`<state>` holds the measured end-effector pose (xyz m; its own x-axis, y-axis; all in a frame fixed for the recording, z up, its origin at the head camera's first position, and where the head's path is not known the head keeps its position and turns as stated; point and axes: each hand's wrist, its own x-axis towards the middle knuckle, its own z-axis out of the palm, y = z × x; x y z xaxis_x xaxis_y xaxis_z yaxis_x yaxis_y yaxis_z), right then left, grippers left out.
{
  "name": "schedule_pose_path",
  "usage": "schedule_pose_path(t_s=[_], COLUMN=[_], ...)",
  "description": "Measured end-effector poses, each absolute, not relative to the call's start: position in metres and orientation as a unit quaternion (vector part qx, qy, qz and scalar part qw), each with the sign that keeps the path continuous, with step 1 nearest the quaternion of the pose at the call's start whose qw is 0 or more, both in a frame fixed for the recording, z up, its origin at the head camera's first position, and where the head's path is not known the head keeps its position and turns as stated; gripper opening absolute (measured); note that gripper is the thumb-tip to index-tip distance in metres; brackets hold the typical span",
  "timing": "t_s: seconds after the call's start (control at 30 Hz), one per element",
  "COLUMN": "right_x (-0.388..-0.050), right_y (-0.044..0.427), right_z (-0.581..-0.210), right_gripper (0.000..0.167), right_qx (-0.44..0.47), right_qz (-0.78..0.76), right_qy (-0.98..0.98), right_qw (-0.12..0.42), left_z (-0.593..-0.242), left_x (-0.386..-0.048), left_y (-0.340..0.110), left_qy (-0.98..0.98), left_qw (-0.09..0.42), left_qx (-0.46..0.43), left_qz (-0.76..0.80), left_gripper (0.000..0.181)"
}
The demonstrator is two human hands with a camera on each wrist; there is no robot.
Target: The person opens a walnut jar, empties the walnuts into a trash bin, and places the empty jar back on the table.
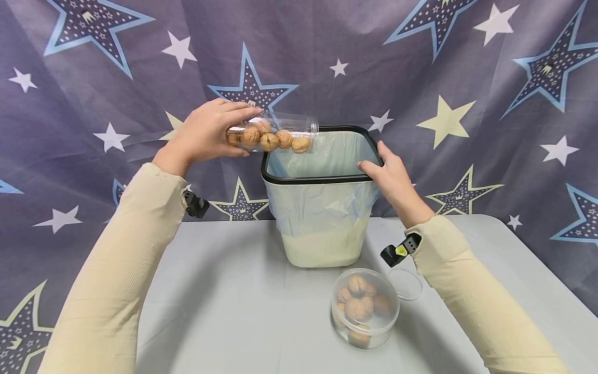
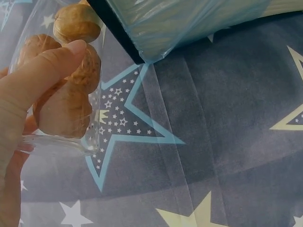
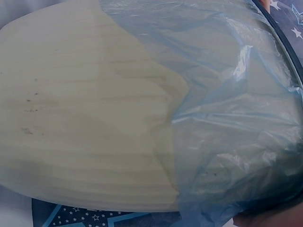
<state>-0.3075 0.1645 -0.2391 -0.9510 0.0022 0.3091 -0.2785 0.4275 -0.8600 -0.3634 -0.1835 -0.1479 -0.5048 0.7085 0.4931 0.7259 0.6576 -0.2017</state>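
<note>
My left hand grips a clear plastic jar by its base end. The jar lies nearly on its side, its open mouth over the left part of a trash bin's rim. Several walnuts are inside it; in the left wrist view my thumb presses the jar wall in front of the walnuts. My right hand holds the right side of the black rim of the trash bin. A bluish plastic liner is folded over that rim and also fills the right wrist view.
A round clear tub with walnuts and a frosted lid stands on the grey table, in front of the bin. Beside it lies a clear round lid, partly behind the right wrist. A star-patterned curtain hangs behind the table.
</note>
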Motion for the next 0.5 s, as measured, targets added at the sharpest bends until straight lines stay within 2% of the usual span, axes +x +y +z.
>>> schedule_pose_path(t_s=[0.23,0.5], right_x=[-0.3062,-0.306], right_y=[0.1639,0.1648], right_z=[-0.2388,-0.2399], right_gripper=[0.079,0.079], right_qx=[0.087,0.087], right_qz=[0.532,0.533], right_qy=[-0.832,-0.832], right_qw=[0.13,0.127], left_z=[-0.1435,-0.1435], left_x=[-0.3605,-0.3604], left_y=[-0.1801,-0.1777], left_qy=[-0.861,-0.864], left_qw=[0.287,0.273], left_qx=[-0.419,-0.423], left_qz=[-0.014,-0.006], left_gripper=[0.081,0.08])
